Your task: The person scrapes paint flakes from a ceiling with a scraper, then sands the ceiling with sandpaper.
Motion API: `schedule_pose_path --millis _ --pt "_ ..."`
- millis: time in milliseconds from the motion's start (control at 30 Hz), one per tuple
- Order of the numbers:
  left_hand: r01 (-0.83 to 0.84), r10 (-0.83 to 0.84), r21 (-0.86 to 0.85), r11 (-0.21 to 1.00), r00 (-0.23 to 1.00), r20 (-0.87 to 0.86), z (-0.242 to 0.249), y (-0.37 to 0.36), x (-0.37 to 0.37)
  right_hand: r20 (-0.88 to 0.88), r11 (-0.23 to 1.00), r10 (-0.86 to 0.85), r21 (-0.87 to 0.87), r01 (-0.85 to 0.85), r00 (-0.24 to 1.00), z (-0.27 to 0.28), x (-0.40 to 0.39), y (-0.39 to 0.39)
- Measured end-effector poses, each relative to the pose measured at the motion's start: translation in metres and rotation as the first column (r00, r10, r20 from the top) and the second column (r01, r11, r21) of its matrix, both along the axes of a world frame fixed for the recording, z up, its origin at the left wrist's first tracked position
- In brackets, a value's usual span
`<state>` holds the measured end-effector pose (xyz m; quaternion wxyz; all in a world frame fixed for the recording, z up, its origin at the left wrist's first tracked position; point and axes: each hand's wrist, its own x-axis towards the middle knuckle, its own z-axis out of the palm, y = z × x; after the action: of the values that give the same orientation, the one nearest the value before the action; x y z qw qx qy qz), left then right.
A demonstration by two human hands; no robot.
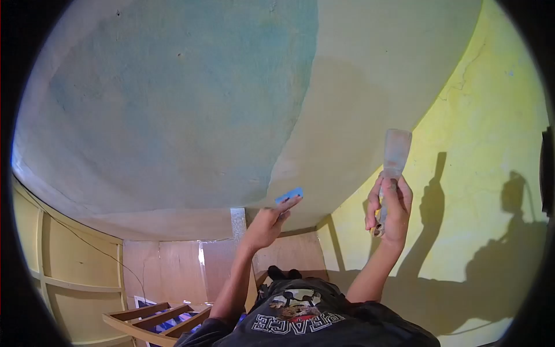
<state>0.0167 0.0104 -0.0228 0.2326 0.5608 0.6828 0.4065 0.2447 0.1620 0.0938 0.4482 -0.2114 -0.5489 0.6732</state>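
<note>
Dark shirt [358, 324] up close, and both hands are raised!
Right hand [394, 213], grip clamped round the scraper [397, 151], blade up by the yellow wall [480, 127]; left hand [265, 227], grip closed on the blue piece [289, 195].

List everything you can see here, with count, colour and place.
putty knife: one, greyish blade, right hand
small flat piece: one, blue, left hand
large surface: one, grey with greenish patch, ahead
wall: one, yellow, right
ribbed panelling: one stretch, cream, left
slatted frame: one, brown, lower left
speckled strip: one, grey, behind left hand
dark object: one, right edge
shirt: one, black, bottom
feet: two, dark-covered, above shirt
left hand, right hand: one each, bare, centre and right
</note>
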Motion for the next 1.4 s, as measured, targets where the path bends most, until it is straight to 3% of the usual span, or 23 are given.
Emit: schedule_pose_path --millis 33,167,267,300,400,433,533,567,667,800,867,900,1033,1400 --pt "0.029 -0.03 0.063 0.998 0.999 0.021 -0.013 -0.006 0.005 0.011 0.999 0.039 0.006 -0.039 0.999 -0.007 0.001 0.002" --pt "-0.149 0.165 -0.086 0.985 0.957 0.238 -0.025 -0.034 0.011 0.096 0.99 0.13 -0.068 -0.123 0.987 -0.016 -0.022 -0.01" --pt "-0.247 0.211 0.089 0.965 0.931 0.297 -0.017 -0.045 0.01 0.059 0.972 0.224 -0.08 -0.219 0.973 -0.034 -0.043 -0.013" --pt "-0.292 0.269 0.044 0.955 0.922 0.279 -0.007 -0.05 0.01 0.055 0.969 0.239 -0.082 -0.234 0.969 -0.04 -0.051 -0.015" --pt "-0.419 0.37 0.121 0.9 0.88 0.296 -0.007 -0.056 0.007 0.026 0.96 0.275 -0.056 -0.274 0.961 -0.065 -0.067 -0.017" --pt "-0.474 0.418 0.087 0.876 0.838 0.351 -0.007 -0.059 0.004 0.001 0.967 0.244 -0.072 -0.243 0.97 -0.076 -0.075 -0.021" --pt "-0.586 0.543 0.131 0.8 0.799 0.259 0.017 -0.054 0.001 -0.074 0.977 0.166 -0.126 -0.174 0.983 -0.115 -0.094 -0.024" --pt "-0.615 0.584 0.065 0.786 0.772 0.249 0.038 -0.053 0.005 -0.1 0.975 0.155 -0.144 -0.168 0.983 -0.133 -0.095 -0.026" --pt "-0.614 0.643 0.325 0.719 0.765 0.024 0.019 -0.044 -0.009 -0.117 0.99 0.106 -0.084 -0.116 0.987 -0.158 -0.101 -0.036" --pt "-0.602 0.679 0.414 0.683 0.732 -0.055 0.008 -0.021 -0.021 -0.03 0.99 0.076 -0.117 -0.079 0.997 -0.189 -0.117 -0.047" --pt "-0.579 0.689 0.488 0.653 0.721 -0.066 0.001 -0.004 -0.025 -0.021 0.983 0.13 -0.125 -0.132 0.991 -0.21 -0.121 -0.051" --pt "-0.57 0.698 0.522 0.635 0.713 -0.071 -0.001 0.002 -0.03 -0.017 0.97 0.124 -0.21 -0.125 0.992 -0.209 -0.125 -0.056" --pt "-0.572 0.715 0.564 0.595 0.697 -0.047 -0.016 0.018 -0.043 0.136 0.963 0.206 -0.201 -0.177 0.969 -0.249 -0.135 -0.062" --pt "-0.525 0.752 0.685 0.505 0.657 -0.05 -0.061 0.022 -0.052 0.13 0.978 0.13 -0.18 -0.105 0.983 -0.327 -0.177 -0.074"
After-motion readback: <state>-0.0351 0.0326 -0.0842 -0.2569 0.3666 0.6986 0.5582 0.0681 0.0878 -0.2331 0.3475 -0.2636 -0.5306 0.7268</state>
